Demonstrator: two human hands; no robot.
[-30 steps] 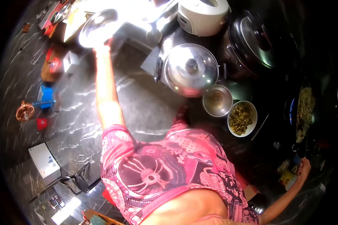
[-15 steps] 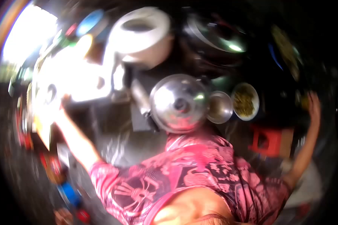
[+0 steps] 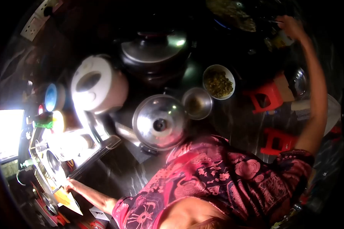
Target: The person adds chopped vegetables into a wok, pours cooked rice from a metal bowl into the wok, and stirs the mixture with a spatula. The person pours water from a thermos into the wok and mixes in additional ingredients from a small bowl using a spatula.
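My left hand (image 3: 69,186) reaches down to the lower left and rests at the corner of a wire dish rack (image 3: 46,168) that holds a round steel plate (image 3: 52,162). Whether its fingers grip anything is too dim to tell. My right hand (image 3: 289,23) is stretched to the top right, at the edge of a dark wok (image 3: 233,11) with cooked food in it. Its fingers look curled, but I cannot make out anything in them. My pink patterned shirt fills the bottom of the view.
A steel pot with a lid (image 3: 160,122) sits in the middle, with a small steel bowl (image 3: 197,102) and a white bowl of greenish food (image 3: 218,82) beside it. A white rice cooker (image 3: 97,84) and a dark lidded pot (image 3: 154,51) stand behind. Two red stools (image 3: 265,95) are on the right.
My view has swung round. My left hand held a steel plate up high; now it is low at the rack. My right arm has gone from low to stretched at the wok.
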